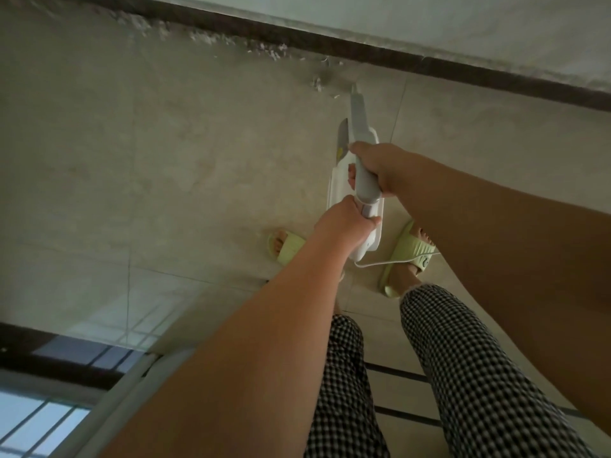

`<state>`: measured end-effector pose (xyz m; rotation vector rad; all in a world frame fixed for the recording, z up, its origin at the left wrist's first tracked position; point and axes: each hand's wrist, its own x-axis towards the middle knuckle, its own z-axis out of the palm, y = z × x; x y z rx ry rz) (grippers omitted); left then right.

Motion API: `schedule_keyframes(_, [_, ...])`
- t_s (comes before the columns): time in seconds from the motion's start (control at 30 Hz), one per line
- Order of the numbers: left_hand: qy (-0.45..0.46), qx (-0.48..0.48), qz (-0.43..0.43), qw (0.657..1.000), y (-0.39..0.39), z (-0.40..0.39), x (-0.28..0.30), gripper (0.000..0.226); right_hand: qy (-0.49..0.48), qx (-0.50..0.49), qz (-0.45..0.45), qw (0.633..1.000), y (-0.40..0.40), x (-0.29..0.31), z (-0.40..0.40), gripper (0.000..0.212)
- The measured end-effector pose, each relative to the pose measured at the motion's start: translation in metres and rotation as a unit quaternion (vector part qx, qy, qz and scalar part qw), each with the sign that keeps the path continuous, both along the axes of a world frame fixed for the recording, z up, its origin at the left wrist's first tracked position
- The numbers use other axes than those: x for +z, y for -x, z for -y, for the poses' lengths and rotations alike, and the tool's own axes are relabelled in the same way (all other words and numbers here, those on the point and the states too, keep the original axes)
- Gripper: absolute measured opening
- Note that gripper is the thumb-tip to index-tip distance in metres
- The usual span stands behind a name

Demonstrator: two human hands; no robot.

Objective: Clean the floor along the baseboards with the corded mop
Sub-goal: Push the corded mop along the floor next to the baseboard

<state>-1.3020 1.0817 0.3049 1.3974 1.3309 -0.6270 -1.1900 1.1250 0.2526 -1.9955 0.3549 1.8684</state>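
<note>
Both hands grip the mop (358,127): right hand (380,166) ahead, left hand (344,223) behind; its long axis points toward the baseboard (463,69).

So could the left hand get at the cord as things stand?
Probably not without letting go: the left hand grips the mop handle, as does the right hand. The cord trails from the mop's end just below it, with nothing between, so releasing should free the way.

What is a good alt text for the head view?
Both hands grip the white corded mop, left hand nearer the body and right hand farther along, its tip reaching grey debris beside the dark baseboard. Green slippers stand on the tiled floor.
</note>
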Motion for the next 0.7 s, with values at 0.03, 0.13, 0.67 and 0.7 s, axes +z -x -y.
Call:
schedule_keyframes(0.03, [0.003, 0.000, -0.001, 1.000, 0.006, -0.001, 0.001, 0.047, 0.002, -0.004, -0.004, 1.000, 0.005, 0.001, 0.000, 0.025])
schedule_keyframes(0.13, [0.000, -0.006, -0.005, 1.000, 0.016, -0.001, 0.003, 0.046, -0.001, -0.018, -0.009, 1.000, 0.015, 0.002, 0.001, 0.024])
schedule_keyframes(0.67, [0.006, -0.034, 0.003, 0.999, 0.030, -0.004, 0.010, 0.049, 0.002, -0.021, -0.011, 1.000, 0.030, 0.006, 0.001, 0.025])
schedule_keyframes(0.7, [0.005, -0.037, 0.003, 0.999, 0.029, -0.005, 0.009, 0.048, 0.000, -0.024, -0.009, 1.000, 0.029, 0.006, 0.000, 0.025])
